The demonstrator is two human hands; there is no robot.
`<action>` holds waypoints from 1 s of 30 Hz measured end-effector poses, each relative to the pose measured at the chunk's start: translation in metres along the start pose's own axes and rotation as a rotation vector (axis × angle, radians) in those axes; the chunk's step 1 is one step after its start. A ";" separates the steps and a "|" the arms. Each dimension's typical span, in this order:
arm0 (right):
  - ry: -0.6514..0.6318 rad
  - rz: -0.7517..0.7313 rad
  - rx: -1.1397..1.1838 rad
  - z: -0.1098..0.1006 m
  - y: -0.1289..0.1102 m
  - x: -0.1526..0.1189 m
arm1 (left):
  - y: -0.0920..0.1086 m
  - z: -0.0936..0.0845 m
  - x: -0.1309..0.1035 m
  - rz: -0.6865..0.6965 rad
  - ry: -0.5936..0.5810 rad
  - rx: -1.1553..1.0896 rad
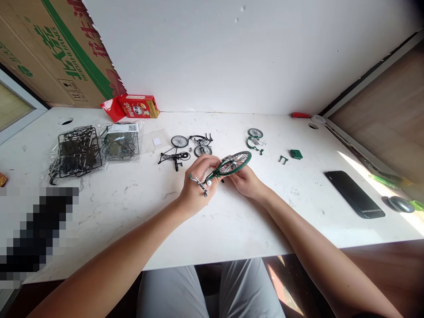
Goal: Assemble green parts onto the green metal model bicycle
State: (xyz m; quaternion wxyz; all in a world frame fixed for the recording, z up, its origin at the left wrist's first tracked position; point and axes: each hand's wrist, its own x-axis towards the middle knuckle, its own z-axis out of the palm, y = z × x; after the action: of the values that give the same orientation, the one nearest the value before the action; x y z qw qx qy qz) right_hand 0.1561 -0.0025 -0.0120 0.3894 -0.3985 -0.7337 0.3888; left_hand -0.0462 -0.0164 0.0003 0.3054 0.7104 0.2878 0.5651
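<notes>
In the middle, above the table, is a small green model bicycle part (243,169): a spoked wheel, tilted, joined to a fork with silver handlebars (198,181). My left hand (195,194) is closed around the fork end, with the handlebars lying over its back. From the right, the fingers of my right hand (248,183) pinch at the underside of the wheel; their tips are partly hidden. Beyond my hands lie black model bicycle parts (175,155), and farther right another green wheel (255,133) with a green frame piece (252,143).
Two clear bags of dark parts (79,148) (122,143) lie at left, near a red package (141,107). A small green bracket (282,160) and a green block (296,154) are at right. Beyond them are a black phone (354,194) and a mouse (400,204).
</notes>
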 end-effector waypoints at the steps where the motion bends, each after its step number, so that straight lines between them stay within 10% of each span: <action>1: -0.003 -0.019 -0.026 0.000 0.000 0.000 | 0.000 0.000 -0.001 -0.004 -0.009 -0.005; 30: 0.116 -0.055 -0.178 -0.001 0.008 -0.001 | 0.005 0.001 0.000 0.039 0.056 0.043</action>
State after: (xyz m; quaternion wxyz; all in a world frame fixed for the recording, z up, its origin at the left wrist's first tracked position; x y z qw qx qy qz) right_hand 0.1592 0.0001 -0.0185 0.4049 -0.4331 -0.7523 0.2874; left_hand -0.0449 -0.0198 0.0039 0.2707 0.7063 0.2944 0.5841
